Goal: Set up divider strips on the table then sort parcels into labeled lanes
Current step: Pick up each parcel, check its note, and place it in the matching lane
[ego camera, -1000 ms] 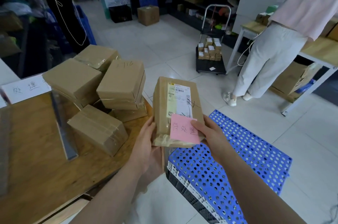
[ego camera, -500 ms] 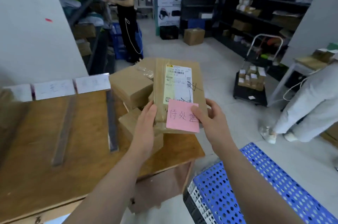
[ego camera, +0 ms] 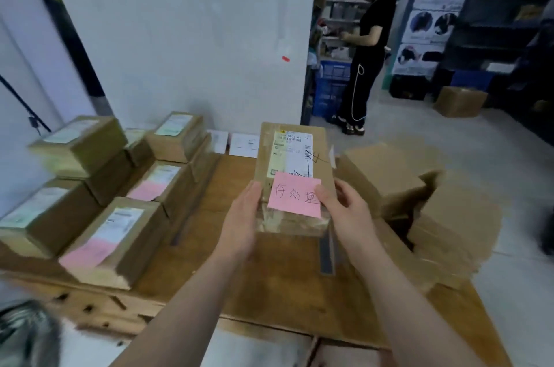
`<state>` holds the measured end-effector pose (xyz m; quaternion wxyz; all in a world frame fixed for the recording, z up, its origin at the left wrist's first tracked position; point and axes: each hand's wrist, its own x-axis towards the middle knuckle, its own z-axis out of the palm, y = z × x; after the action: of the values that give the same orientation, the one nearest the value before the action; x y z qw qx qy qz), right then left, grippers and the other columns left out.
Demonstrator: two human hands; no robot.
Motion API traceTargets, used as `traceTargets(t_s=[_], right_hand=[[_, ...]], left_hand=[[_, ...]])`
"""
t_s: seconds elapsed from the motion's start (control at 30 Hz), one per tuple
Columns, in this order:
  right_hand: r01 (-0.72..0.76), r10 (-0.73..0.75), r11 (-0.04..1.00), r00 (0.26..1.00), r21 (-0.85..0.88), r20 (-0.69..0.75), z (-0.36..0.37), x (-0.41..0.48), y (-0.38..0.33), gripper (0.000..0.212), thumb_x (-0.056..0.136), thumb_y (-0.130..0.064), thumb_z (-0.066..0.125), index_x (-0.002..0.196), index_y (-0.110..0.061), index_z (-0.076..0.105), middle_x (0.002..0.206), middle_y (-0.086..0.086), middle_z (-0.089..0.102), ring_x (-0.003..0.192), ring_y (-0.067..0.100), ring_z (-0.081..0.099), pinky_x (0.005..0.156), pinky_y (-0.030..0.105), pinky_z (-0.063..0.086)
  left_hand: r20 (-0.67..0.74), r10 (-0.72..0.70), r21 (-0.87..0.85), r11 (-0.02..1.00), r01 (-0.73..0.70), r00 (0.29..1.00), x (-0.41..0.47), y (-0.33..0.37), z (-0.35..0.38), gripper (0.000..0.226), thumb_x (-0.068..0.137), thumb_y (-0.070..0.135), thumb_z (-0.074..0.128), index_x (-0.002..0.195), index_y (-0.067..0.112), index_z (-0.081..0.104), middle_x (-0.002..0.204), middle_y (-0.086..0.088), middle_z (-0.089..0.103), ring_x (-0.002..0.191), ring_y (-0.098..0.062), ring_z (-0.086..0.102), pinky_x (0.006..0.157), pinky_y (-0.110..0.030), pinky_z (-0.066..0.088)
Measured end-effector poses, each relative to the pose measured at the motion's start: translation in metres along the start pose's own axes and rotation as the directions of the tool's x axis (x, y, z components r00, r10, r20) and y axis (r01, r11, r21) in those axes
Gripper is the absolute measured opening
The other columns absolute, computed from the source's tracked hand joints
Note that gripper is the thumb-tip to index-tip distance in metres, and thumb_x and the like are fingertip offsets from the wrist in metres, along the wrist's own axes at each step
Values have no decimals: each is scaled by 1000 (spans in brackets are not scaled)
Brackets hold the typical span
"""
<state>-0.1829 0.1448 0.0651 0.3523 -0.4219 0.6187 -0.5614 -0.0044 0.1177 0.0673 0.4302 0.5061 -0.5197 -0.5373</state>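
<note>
Stacked parcels (ego camera: 114, 244): on the surface (ego camera: 269, 291), well to the left of my left fingers. Two of them carry pink notes like mine.
Left hand (ego camera: 241, 217): grips the near left corner of the parcel, thumb up against its side. My other fingers are hidden beneath it.
Parcel (ego camera: 295, 154): held between both hands, label up. Its long axis runs straight away from my fingers towards the wall.
Pink note (ego camera: 295, 194): on the parcel's near end, between my two thumbs.
Right hand (ego camera: 349, 214): the thumb pinches the note's right edge down and the fingers curl round the near right corner.
Divider strip (ego camera: 326, 255): just below my right fingers, parallel to the parcel.
Loose boxes (ego camera: 386, 178): right of my right fingers.
Coming move: probably leftward to the pink-noted stack, with my left hand nearer it.
</note>
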Motion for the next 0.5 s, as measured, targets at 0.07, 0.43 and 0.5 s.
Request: traceTargets(t_s=[0.07, 0.43, 0.5], right_hand=[[-10, 10, 1000, 999, 1, 41, 46, 7, -5, 54, 85, -52, 63, 133, -29, 52, 121, -12, 62, 102, 1, 59, 68, 17, 46], [-116, 108, 993, 964, 19, 243, 235, 25, -7, 61, 82, -51, 68, 137, -34, 49, 119, -16, 63, 105, 5, 60, 75, 25, 52], [-119, 111, 993, 953, 10, 282, 255, 32, -7, 62, 79, -50, 72, 135, -37, 50, 114, -22, 64, 101, 0, 61, 66, 17, 51]], left_hand=[[-32, 18, 32, 999, -17, 999, 11, 0, -43, 65, 89, 74, 33, 121, 29, 67, 117, 2, 72, 112, -20, 65, 104, -50, 45], [-205, 81, 247, 969, -28, 975, 68, -9, -217, 55, 99, 60, 20, 106, 37, 69, 100, 15, 71, 97, -2, 64, 76, -19, 44], [-204, 68, 258, 966, -13, 977, 79, -15, -235, 63, 96, 65, 18, 113, 33, 69, 104, 13, 71, 100, -2, 63, 78, -20, 44]])
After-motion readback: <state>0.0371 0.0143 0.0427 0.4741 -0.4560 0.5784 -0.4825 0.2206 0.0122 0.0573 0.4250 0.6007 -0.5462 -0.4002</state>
